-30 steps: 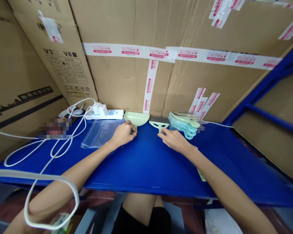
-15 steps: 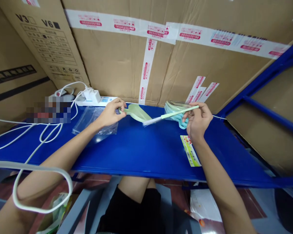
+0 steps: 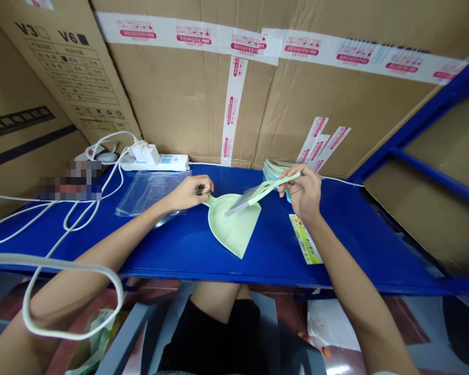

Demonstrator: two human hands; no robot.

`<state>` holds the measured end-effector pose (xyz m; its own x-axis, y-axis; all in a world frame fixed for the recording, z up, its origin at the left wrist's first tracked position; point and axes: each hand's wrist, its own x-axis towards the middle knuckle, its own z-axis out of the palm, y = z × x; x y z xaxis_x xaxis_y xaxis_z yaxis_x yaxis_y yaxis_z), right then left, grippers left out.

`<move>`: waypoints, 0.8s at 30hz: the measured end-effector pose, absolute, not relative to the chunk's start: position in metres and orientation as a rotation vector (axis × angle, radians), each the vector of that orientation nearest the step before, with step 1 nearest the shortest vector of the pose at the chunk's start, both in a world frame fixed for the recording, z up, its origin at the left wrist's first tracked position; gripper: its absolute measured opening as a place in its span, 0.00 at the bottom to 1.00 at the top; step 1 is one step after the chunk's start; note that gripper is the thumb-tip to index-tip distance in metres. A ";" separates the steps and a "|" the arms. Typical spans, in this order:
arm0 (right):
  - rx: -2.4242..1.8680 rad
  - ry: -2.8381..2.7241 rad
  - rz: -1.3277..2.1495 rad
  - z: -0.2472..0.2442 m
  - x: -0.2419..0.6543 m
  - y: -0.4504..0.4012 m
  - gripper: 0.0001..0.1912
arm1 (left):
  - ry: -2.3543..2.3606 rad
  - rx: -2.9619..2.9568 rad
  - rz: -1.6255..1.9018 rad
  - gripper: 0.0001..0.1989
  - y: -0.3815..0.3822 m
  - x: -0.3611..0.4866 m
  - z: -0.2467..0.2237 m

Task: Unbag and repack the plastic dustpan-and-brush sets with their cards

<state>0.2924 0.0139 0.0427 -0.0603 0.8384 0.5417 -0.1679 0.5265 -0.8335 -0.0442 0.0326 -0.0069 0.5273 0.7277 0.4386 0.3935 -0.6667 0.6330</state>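
My left hand [image 3: 193,191] is closed on the handle of a pale green dustpan [image 3: 231,225], whose open pan faces up and whose wide edge points right. Between the fingers of my right hand [image 3: 305,194] is the handle of a matching green hand brush [image 3: 268,188]. The brush slants down to the left, its pale bristles over the pan; whether they touch it I cannot tell. Behind my right hand sits a stack of green and blue pieces [image 3: 272,170], partly hidden. A yellow-green printed card [image 3: 305,239] lies near my right wrist.
Clear plastic bags [image 3: 150,194] lie on the blue table [image 3: 226,268] by my left forearm. Behind them is a white power strip [image 3: 174,162] with a plug and looping white cables [image 3: 119,299], one passing over my left arm. Large cardboard boxes [image 3: 187,99] wall the back.
The dustpan has turned from edge-on to showing its inside and come lower toward me. The brush has tilted, showing its broad side, and moved over the pan.
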 end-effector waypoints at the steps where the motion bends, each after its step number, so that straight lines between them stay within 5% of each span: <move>1: -0.625 -1.422 0.957 0.042 0.291 0.013 0.15 | 0.928 2.316 0.961 0.08 0.031 -0.042 -0.007; 11: -0.697 -1.678 0.952 0.023 0.274 0.006 0.25 | 1.043 2.363 0.955 0.09 0.026 -0.026 -0.019; 19: -0.785 -2.037 0.951 0.011 0.268 -0.001 0.53 | 1.044 2.378 0.953 0.10 0.022 -0.021 -0.018; 24: -0.833 -2.212 0.924 0.000 0.267 -0.003 0.80 | 1.069 2.396 0.945 0.10 0.021 -0.020 -0.019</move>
<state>0.2668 -0.0028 -0.0001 -0.6269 0.7281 0.2772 0.3148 0.5622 -0.7647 -0.0198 0.0207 -0.0186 0.4926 0.7558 0.4315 0.5214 -0.6533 0.5490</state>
